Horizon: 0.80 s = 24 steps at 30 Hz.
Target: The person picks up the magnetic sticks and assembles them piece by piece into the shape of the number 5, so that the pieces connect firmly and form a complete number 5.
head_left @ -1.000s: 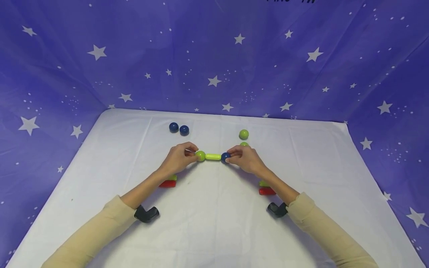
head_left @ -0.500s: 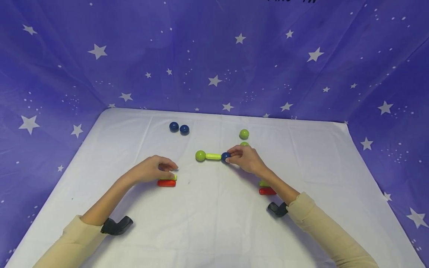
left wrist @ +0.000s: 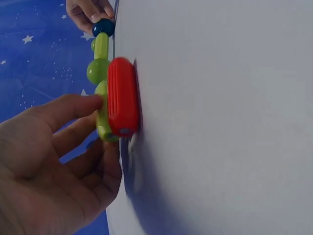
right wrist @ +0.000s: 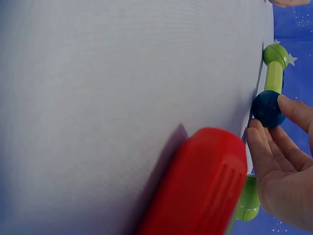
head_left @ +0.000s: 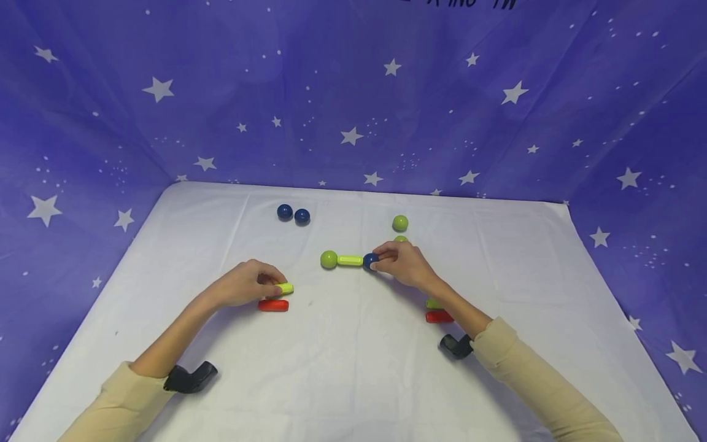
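My left hand [head_left: 245, 284] pinches a yellow-green rod [head_left: 285, 288] between thumb and fingers, just behind a red rod [head_left: 274, 306] on the cloth. In the left wrist view the red rod [left wrist: 122, 98] partly covers the held rod [left wrist: 101, 115]. My right hand [head_left: 407, 264] grips a dark blue ball [head_left: 369, 261] at the right end of a joined piece. That piece continues through a yellow-green bar [head_left: 350, 261] to a green ball [head_left: 328, 259] on the left. Thumb and fingertips hold the blue ball [right wrist: 268, 108] in the right wrist view.
Two blue balls [head_left: 293, 214] lie at the back left. A green ball [head_left: 400, 223] sits at the back right, another [head_left: 401, 239] half hidden by my right hand. Beside my right forearm lie a green rod [head_left: 434, 304] and a red rod [head_left: 439, 317]. A starry curtain [head_left: 353, 92] borders the white-clothed table.
My left hand has let go of the green ball, moved left and nearer, and taken hold of the yellow-green rod, shifting it off the red one. The right hand stays on the blue ball.
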{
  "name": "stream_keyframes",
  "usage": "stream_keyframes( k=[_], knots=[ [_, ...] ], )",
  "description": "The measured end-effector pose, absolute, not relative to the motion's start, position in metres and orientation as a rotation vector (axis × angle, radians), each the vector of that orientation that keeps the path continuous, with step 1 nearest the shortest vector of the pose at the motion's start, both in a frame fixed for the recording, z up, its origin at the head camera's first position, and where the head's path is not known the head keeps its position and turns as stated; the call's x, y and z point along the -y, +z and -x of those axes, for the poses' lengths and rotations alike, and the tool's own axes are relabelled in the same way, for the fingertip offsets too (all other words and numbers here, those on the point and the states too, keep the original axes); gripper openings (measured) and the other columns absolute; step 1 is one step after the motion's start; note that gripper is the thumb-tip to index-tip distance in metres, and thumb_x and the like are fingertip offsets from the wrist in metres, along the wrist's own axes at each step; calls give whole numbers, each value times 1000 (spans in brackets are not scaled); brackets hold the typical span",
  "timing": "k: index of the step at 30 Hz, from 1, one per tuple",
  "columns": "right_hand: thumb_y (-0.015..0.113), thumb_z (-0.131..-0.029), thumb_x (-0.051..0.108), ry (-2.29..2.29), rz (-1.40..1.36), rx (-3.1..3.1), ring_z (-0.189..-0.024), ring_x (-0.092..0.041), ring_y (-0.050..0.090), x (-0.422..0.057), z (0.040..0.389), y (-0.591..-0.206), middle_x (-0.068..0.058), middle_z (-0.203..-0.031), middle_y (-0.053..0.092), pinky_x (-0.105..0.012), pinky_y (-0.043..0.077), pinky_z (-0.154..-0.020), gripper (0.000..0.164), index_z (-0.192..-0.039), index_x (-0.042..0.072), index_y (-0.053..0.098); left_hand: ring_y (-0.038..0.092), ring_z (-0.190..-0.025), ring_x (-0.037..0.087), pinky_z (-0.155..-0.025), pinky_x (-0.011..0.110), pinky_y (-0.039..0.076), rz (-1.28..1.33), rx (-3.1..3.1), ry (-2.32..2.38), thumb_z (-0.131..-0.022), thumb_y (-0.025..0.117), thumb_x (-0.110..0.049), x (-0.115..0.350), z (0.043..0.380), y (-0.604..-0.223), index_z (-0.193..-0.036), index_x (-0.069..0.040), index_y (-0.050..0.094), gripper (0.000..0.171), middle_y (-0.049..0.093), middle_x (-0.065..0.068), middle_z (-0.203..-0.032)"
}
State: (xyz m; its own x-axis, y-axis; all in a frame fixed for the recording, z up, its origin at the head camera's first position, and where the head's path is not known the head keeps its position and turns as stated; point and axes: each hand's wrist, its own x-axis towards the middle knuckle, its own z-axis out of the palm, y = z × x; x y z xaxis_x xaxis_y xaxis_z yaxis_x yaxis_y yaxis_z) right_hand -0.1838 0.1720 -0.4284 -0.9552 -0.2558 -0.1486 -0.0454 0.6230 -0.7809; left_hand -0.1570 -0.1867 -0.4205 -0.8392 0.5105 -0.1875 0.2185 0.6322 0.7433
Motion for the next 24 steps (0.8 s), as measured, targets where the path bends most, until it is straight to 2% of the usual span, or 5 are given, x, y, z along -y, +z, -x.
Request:
stream_keyframes(
  k=[6,11,15,24],
  knots=[
    [78,-88,16,-1237,235,-2600,-92,-17,70,-173,184,-430,-4,-100,73,-33,55,-81,31,-115,4,71,61,-87,18,-79,35,50,-470,-2522,1160,-93,68,-12,168,157,-427,-111,-2,72,21,70,2,-95],
    [78,-88,16,-1239,232,-2601,-93,-17,70,-172,184,-430,-4,-101,73,-33,55,-82,31,-115,4,71,63,-83,18,-72,32,53,-308,-2458,1270,-93,69,-16,149,154,-426,-118,0,69,29,71,7,-100],
    [78,-88,16,-1237,234,-2603,-93,-17,70,-172,184,-430,-4,-101,73,-33,55,-81,30,-115,4,71,65,-76,18,-67,30,54,-181,-2399,1347,-92,72,-17,134,153,-426,-118,2,69,32,72,7,-96],
    [78,-88,16,-1236,253,-2601,-92,-16,70,-172,184,-428,-4,-100,73,-33,55,-81,30,-115,4,71,67,-77,12,-72,26,49,-100,-2441,1341,-88,77,-20,111,155,-433,-109,-1,72,28,74,2,-87]
  ],
)
